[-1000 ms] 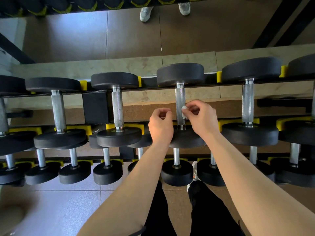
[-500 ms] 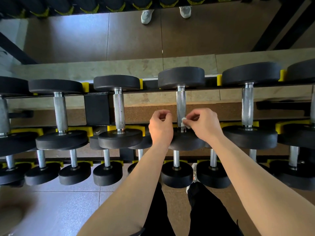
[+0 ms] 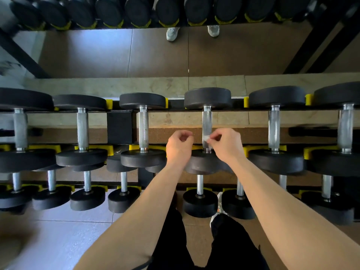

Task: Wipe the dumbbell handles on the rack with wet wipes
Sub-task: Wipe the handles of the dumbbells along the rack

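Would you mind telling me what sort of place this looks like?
Most likely a gym's free-weights area: a tiered rack with yellow cradles, rows of black dumbbells, and a wall mirror reflecting them.

Your right hand [image 3: 227,146] presses a wipe [image 3: 206,137] against a dumbbell handle [image 3: 206,121] on the rack [image 3: 119,124]; your left hand [image 3: 179,148], loosely curled, hovers just beside it.

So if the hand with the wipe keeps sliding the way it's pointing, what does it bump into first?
The right hand points left across the rack, pinching the wet wipe. It would probably meet the dumbbell handle first; the wipe looks already against it, though depth is unclear.
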`<state>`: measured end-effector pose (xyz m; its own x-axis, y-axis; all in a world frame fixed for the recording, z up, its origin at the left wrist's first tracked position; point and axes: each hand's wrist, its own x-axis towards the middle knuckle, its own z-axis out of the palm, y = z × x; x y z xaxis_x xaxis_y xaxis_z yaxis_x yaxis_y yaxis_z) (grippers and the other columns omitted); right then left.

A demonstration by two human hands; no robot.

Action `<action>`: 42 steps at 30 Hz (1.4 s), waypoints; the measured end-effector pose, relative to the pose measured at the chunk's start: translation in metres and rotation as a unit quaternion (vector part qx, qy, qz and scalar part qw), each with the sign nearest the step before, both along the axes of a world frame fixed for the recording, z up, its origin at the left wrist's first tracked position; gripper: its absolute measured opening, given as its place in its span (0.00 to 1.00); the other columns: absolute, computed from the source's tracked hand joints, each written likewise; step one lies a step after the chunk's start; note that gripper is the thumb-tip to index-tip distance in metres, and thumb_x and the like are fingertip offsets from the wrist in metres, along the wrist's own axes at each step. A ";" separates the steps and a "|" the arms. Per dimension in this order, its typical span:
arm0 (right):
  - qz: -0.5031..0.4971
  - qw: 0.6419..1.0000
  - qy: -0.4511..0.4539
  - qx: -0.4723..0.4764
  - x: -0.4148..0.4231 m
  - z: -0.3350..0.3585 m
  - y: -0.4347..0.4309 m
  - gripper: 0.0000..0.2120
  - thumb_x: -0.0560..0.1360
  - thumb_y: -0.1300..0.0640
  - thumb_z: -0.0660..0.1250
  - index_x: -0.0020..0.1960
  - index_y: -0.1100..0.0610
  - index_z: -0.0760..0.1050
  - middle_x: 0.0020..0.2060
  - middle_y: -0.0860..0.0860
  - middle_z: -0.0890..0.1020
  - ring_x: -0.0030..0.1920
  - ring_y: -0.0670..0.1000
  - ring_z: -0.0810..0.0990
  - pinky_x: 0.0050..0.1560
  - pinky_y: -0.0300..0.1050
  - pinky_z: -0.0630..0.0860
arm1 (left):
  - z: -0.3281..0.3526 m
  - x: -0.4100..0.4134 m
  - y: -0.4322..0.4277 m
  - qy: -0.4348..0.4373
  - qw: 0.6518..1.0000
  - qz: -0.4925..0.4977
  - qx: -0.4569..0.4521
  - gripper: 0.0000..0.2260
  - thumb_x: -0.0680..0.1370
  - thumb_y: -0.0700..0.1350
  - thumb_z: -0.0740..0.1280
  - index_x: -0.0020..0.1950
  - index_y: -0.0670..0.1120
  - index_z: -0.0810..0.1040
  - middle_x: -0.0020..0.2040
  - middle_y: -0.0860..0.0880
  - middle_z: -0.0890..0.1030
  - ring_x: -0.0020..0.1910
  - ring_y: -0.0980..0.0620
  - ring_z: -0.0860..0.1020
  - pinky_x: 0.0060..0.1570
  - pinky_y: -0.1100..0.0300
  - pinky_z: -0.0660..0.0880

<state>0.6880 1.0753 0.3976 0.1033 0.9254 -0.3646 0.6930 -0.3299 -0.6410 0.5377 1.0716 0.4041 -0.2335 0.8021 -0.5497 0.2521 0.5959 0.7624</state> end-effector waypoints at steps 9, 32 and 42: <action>-0.010 0.991 0.109 0.074 -0.082 0.054 -0.029 0.07 0.77 0.57 0.72 0.54 0.55 0.84 0.45 0.47 0.84 0.42 0.37 0.79 0.42 0.27 0.73 | 0.062 -0.074 -0.028 -0.108 0.992 -0.057 0.020 0.08 0.79 0.45 0.72 0.58 0.49 0.83 0.50 0.50 0.86 0.48 0.51 0.85 0.51 0.54 0.83; -0.120 0.984 0.128 0.000 -0.171 0.008 -0.014 0.10 0.81 0.59 0.64 0.59 0.52 0.80 0.55 0.47 0.81 0.56 0.47 0.78 0.54 0.40 0.74 | 0.022 -0.168 0.015 0.103 0.993 -0.005 0.060 0.07 0.80 0.47 0.70 0.57 0.51 0.79 0.48 0.56 0.81 0.47 0.60 0.78 0.45 0.66 0.74; -0.290 0.942 0.168 -0.007 -0.214 -0.041 0.006 0.08 0.81 0.55 0.61 0.55 0.52 0.79 0.46 0.47 0.81 0.47 0.47 0.79 0.48 0.41 0.73 | -0.016 -0.164 0.043 0.197 0.971 -0.050 0.123 0.07 0.80 0.44 0.70 0.57 0.49 0.83 0.46 0.57 0.82 0.43 0.64 0.77 0.40 0.78 0.68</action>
